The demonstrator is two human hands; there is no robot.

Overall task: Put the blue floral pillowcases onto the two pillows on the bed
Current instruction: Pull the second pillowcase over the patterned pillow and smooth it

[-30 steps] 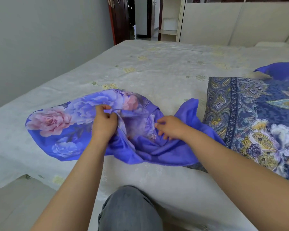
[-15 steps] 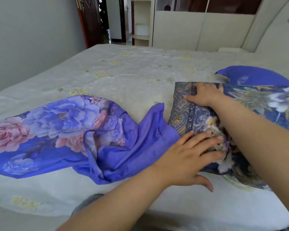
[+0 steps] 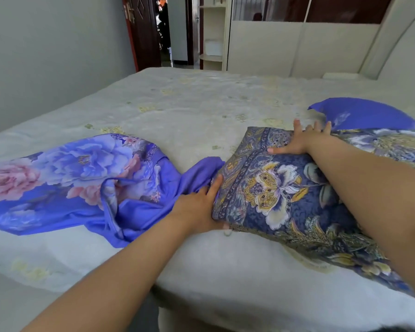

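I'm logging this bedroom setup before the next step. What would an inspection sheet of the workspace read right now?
Surface: bed with pale patterned cover.
Job's things: blue floral pillowcase lies crumpled, empty; patterned pillow beside it, uncovered by it; a second blue item behind, partly hidden.
Clutter: nothing seen.
Hands: left hand grips the pillow's near corner; right hand lies spread on its far corner.
Cables: nothing seen.
Surroundings: grey wall, open door, shelf unit, headboard.

Bed (image 3: pixel 201 109): pale patterned cover, fills mid-frame.
Left: blue floral pillowcase (image 3: pixel 65 185) lies crumpled.
Right: dark patterned pillow (image 3: pixel 285 197) beside it.
Upper right: second blue pillow (image 3: pixel 364 113) behind.
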